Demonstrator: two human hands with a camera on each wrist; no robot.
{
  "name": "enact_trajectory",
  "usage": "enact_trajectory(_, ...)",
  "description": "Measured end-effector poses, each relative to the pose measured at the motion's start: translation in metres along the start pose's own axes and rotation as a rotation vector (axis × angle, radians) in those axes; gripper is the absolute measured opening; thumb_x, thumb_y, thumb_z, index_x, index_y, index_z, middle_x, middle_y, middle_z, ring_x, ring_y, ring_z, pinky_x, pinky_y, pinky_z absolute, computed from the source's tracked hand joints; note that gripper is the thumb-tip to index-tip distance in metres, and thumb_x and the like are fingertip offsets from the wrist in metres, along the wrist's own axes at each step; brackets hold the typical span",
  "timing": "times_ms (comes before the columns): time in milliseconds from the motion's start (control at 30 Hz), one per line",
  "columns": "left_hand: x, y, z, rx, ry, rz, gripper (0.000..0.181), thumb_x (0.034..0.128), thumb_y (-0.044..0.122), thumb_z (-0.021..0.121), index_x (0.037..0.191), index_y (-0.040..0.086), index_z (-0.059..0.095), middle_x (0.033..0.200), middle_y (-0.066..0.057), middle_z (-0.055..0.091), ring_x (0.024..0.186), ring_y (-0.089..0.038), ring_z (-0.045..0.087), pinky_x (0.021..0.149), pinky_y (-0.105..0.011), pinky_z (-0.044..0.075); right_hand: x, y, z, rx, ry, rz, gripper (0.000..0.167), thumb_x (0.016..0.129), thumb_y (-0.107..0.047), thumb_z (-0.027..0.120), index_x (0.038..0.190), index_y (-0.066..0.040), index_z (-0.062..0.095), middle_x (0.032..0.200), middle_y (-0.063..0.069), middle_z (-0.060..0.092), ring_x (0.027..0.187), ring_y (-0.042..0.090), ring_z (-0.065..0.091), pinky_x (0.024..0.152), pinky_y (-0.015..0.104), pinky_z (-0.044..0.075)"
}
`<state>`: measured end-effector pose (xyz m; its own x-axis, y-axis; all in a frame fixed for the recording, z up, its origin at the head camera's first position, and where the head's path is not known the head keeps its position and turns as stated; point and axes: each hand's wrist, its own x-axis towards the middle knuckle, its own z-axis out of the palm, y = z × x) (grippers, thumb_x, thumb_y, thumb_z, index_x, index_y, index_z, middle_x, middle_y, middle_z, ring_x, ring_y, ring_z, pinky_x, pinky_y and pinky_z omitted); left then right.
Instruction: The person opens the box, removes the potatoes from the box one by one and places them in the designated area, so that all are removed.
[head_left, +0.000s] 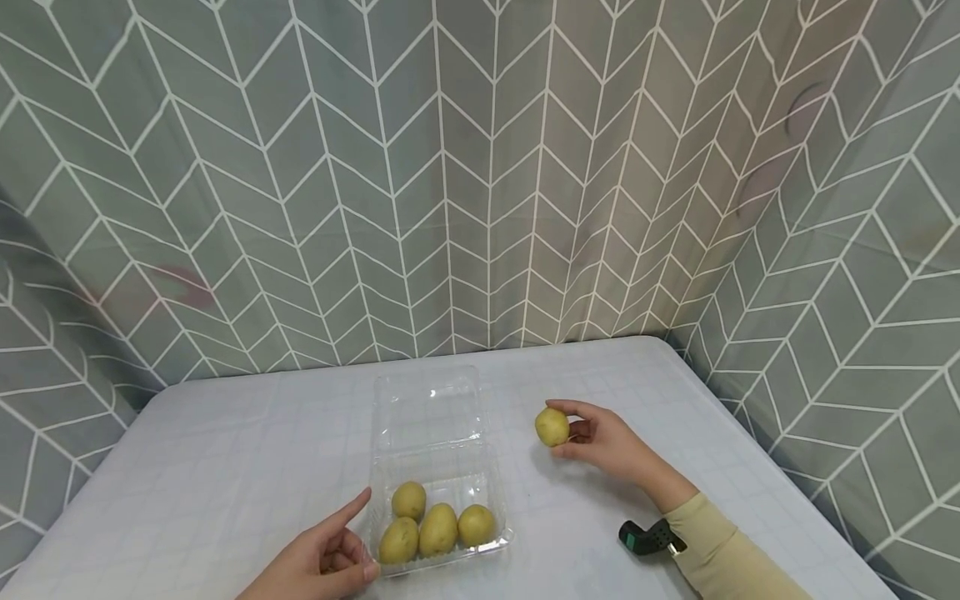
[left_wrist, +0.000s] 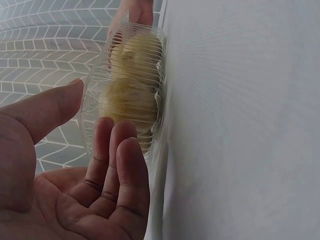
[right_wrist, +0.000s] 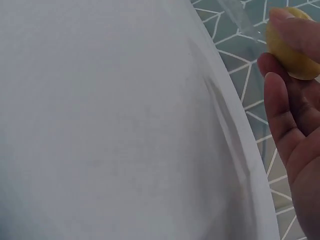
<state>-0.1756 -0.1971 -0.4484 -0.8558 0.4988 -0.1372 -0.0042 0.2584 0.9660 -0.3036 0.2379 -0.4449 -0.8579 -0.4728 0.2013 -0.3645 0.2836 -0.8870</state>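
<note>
A clear plastic clamshell box (head_left: 501, 546) lies on the white-covered table with its lid (head_left: 427, 408) folded back flat, away from the person. Several yellow potatoes (head_left: 438, 530) sit in the near part of its tray. My left hand (head_left: 318, 550) is at the box's near left corner, thumb tip at the edge, index finger extended along the side; in the left wrist view its fingers (left_wrist: 131, 170) are loosely bent beside the ridged wall. To the right of the box, my right hand (head_left: 607, 442) pinches one yellow potato (head_left: 552, 427) between thumb and fingers, above the table.
White cloth (head_left: 247, 467) covers the table, whose far edge meets a grey-green patterned curtain (head_left: 465, 183). More of this curtain hangs at both sides. A black device (head_left: 643, 538) is attached at the right sleeve (head_left: 723, 542).
</note>
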Motion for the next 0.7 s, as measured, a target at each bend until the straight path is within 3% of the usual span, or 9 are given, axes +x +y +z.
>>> enact_trajectory(300,0.000,-0.002,-0.001,0.008,-0.006,0.009,0.085,0.0961,0.015,0.066,0.154,-0.009,0.009,0.094,-0.012,0.060,0.076,-0.012,0.060,0.069,-0.025,0.052,0.000,0.015,-0.008,0.005,-0.012,-0.010,0.069,0.082,-0.006,0.081,0.142,0.006,0.047,0.126,0.018,0.060,0.096,0.023,0.067,0.080,0.028,0.053)
enact_trajectory(700,0.000,-0.001,0.000,0.002,-0.002,-0.024,0.086,0.0957,0.017,0.067,0.155,-0.007,0.008,0.095,-0.011,0.062,0.077,-0.013,0.060,0.069,-0.024,0.052,-0.003,0.027,-0.016,0.004,-0.003,0.080,0.070,0.082,-0.008,0.082,0.144,-0.001,0.049,0.132,0.017,0.057,0.101,0.026,0.066,0.081,0.029,0.053)
